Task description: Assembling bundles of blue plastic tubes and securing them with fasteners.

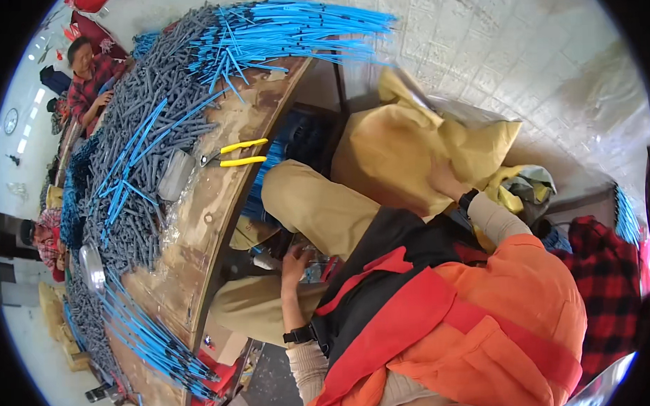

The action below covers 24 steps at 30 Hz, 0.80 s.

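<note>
Your R hand is at the tan crumpled sack, L hand between khaki-trousered knees; can't tell either grip. Thin blue rods lie loose on brown wooden table; amt done unclear.

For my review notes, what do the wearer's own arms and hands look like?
The left hand and right hand are ungloved, the right one blurred. Each wrist has a black strap, above it a beige, ribbed-looking sleeve. Orange fabric covers the right shoulder.
</note>
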Tool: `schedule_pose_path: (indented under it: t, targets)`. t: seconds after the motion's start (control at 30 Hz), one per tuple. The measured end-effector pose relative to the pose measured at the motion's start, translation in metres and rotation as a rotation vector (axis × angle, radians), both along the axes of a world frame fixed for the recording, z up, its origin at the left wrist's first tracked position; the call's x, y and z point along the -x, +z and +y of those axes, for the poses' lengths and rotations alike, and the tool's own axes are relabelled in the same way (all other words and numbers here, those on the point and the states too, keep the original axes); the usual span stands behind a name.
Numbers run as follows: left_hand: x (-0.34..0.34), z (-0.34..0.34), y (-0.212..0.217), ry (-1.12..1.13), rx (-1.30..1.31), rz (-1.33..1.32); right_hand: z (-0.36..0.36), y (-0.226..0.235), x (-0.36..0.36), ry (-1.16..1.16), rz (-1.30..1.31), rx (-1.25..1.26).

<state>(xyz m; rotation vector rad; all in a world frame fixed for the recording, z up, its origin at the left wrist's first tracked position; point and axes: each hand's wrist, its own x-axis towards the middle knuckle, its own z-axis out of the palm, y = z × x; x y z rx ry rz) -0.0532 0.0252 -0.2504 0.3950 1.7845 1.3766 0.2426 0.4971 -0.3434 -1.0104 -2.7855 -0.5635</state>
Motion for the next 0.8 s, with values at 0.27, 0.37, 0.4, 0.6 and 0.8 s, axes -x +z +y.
schedule_pose_path:
  t: [0.27,0.37,0.4,0.6,0.8]
  targets:
    - [-0.026,-0.041,0.026,0.388,0.215,-0.068,0.029,-0.075,0.093,-0.029,0.409,0.991]
    - [-0.030,0.008,0.007,0.267,0.230,-0.070,0.069,-0.167,0.038,-0.147,0.103,0.835]
    - [-0.031,0.011,0.005,0.233,0.266,-0.065,0.057,-0.196,0.026,-0.151,0.554,1.038]
    - [-0.023,0.056,0.022,-0.009,0.237,-0.015,0.081,-0.225,0.013,0.134,-0.056,1.026]
    - [-0.032,0.050,-0.006,0.034,0.191,0.027,-0.044,-0.019,0.070,-0.177,0.989,1.767]
